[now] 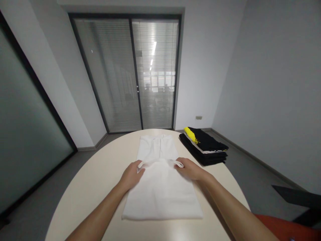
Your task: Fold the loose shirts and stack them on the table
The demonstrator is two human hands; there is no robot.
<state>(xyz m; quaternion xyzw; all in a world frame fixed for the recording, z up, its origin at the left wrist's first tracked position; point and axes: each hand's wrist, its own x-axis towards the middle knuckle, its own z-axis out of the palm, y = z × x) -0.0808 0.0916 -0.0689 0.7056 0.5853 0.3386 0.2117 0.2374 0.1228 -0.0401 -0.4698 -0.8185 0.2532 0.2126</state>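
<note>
A white shirt (pixel 163 192) lies lengthwise on the round table, folded into a long narrow shape. Its near part is doubled over, and the free edge of that layer crosses the middle of the cloth. My left hand (pixel 132 174) pinches the left corner of this edge between thumb and fingers. On the other side my right hand (pixel 188 168) grips the right corner, where the edge curls up in a small loop. The far section of the shirt lies flat beyond both hands, with a vertical seam or crease down its centre. Some of my fingertips are hidden by the cloth.
A stack of folded dark clothes (pixel 208 144), with a black and yellow piece on top, sits at the table's right edge. The pale round table (pixel 95 180) curves away on both sides. A red chair (pixel 283 227) stands at the lower right.
</note>
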